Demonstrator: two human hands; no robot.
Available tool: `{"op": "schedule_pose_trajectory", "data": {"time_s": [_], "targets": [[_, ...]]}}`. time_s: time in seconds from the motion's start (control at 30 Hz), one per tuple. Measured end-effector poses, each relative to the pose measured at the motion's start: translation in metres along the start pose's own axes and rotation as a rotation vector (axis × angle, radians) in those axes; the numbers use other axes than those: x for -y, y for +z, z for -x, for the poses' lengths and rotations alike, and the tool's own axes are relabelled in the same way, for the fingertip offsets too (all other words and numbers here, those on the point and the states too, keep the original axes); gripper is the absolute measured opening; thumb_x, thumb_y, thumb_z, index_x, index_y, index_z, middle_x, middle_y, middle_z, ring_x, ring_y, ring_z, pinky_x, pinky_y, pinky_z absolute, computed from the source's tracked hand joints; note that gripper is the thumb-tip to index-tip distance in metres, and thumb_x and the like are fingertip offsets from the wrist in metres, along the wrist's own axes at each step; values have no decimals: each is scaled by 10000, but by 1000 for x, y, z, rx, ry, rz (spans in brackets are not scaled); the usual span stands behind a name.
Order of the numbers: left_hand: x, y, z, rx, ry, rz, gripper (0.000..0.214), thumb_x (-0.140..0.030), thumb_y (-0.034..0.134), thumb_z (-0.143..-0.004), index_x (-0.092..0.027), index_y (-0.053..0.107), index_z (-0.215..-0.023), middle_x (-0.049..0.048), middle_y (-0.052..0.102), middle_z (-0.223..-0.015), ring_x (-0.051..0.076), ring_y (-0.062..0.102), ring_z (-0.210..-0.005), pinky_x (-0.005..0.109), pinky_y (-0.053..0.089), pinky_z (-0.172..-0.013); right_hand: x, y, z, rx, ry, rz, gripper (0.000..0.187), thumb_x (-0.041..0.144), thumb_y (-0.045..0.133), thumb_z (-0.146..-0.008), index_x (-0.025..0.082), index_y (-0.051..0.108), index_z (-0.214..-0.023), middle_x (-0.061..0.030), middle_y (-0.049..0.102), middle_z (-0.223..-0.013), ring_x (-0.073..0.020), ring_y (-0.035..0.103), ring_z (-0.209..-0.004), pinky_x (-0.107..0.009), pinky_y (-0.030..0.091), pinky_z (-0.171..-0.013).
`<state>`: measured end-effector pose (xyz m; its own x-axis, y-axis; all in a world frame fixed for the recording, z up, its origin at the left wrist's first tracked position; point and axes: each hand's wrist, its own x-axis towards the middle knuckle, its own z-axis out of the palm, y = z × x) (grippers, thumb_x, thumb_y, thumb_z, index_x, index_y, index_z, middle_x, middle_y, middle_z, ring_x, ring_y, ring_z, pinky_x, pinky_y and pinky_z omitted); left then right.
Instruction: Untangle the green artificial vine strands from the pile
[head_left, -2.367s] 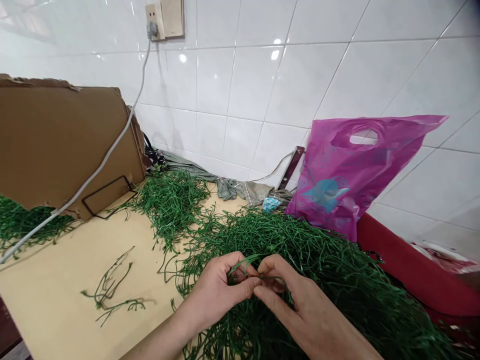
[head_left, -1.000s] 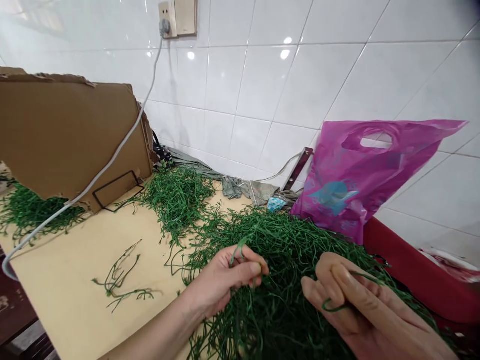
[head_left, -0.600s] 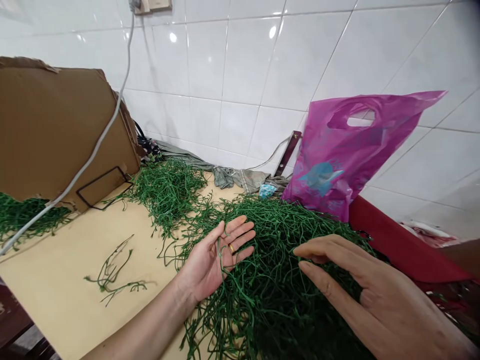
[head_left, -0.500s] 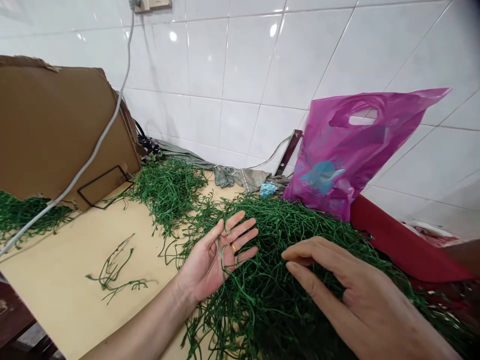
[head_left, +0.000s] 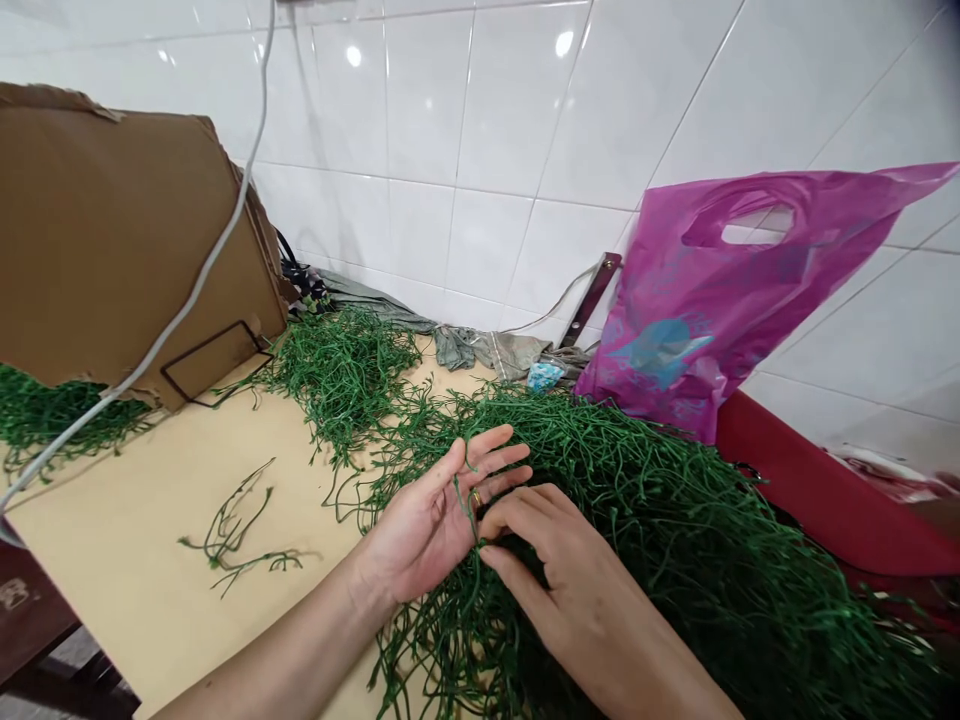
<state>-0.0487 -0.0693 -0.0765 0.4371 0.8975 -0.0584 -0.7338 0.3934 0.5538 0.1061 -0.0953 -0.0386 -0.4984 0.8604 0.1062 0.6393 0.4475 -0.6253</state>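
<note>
A big heap of green plastic plant stems [head_left: 660, 520] covers the right half of the tan tabletop [head_left: 135, 540]. My left hand [head_left: 435, 515] lies palm up at the heap's left edge, fingers spread, with a thin green strand draped across the palm and ring finger. My right hand [head_left: 559, 575] reaches in from the right, and its thumb and forefinger pinch that strand at my left palm. A few loose stems [head_left: 240, 540] lie apart on the bare tabletop to the left.
A torn cardboard box [head_left: 120, 230] stands at the back left, with a grey cable [head_left: 187, 300] hanging across it. A magenta plastic bag [head_left: 720, 300] leans on the white tiled wall. A red bin [head_left: 832, 510] sits at the right. Grey cloth [head_left: 487, 350] lies by the wall.
My hands parted and the left one opened palm up with a strand left on it. My right hand has come back left and now pinches that strand.
</note>
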Motion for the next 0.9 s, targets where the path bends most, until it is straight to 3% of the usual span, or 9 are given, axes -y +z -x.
{"op": "schedule_pose_trajectory", "data": {"time_s": [0.13,0.2,0.27,0.37,0.43,0.5,0.63,0.77,0.9], "targets": [[-5,-7,-1,-74,13,-164,360,-429,522,-1001,-179,732,-1154,110,701,-1251,222,657,-1089,354,535,-906,-4,-18,2,-2,119,-145,106,181,567,-912,235,614,-834,4,658,-854,-175,597,-814,-289,461,-744],[-6,-8,-2,-120,36,-219,349,-409,536,-999,-145,740,-1104,116,729,-1154,196,682,-987,318,549,-853,-7,-26,3,5,162,-167,146,245,518,-947,238,591,-822,30,591,-733,-149,537,-679,-260,419,-629],[-7,-6,-3,-156,50,-180,334,-375,523,-1010,-125,739,-1062,109,753,-1044,175,704,-929,300,551,-870,-10,-30,5,9,198,-144,206,306,451,-989,240,578,-842,40,537,-678,-141,474,-614,-258,373,-569],[-7,-1,-5,-185,42,5,361,-336,423,-1050,-127,716,-1028,88,758,-927,170,733,-895,329,566,-913,-12,-32,5,32,201,-56,278,338,390,-1027,232,594,-869,25,596,-711,-143,491,-621,-271,366,-589],[-8,3,-5,-194,45,112,405,-319,340,-1071,-135,695,-1011,66,739,-843,156,738,-827,341,590,-879,-10,-29,5,79,173,30,308,316,382,-1037,228,596,-833,14,644,-741,-149,524,-650,-277,372,-622],[-9,4,-5,-178,55,183,430,-301,294,-1079,-137,679,-977,14,659,-684,104,685,-633,279,605,-737,-6,-24,5,147,128,143,322,251,377,-1035,224,573,-780,19,641,-706,-152,534,-647,-276,363,-622],[-6,6,-4,-107,41,266,455,-305,286,-1080,-121,658,-891,-83,361,-493,32,349,-359,130,371,-405,-1,-12,7,214,-61,396,279,56,385,-908,215,545,-743,24,589,-593,-142,493,-517,-295,356,-613],[0,6,-4,-104,69,166,370,-309,380,-1061,-118,659,-912,-98,292,-502,36,218,-378,134,271,-382,3,-4,15,182,-182,433,85,203,540,-846,224,587,-778,7,613,-600,-161,499,-499,-330,386,-644],[-14,-1,-9,-286,313,3,347,-302,407,-1055,-111,649,-896,-98,270,-502,46,231,-401,146,257,-391,15,-8,41,149,-308,417,212,291,550,-903,272,580,-694,30,544,-497,-164,485,-474,-321,394,-602]]}}
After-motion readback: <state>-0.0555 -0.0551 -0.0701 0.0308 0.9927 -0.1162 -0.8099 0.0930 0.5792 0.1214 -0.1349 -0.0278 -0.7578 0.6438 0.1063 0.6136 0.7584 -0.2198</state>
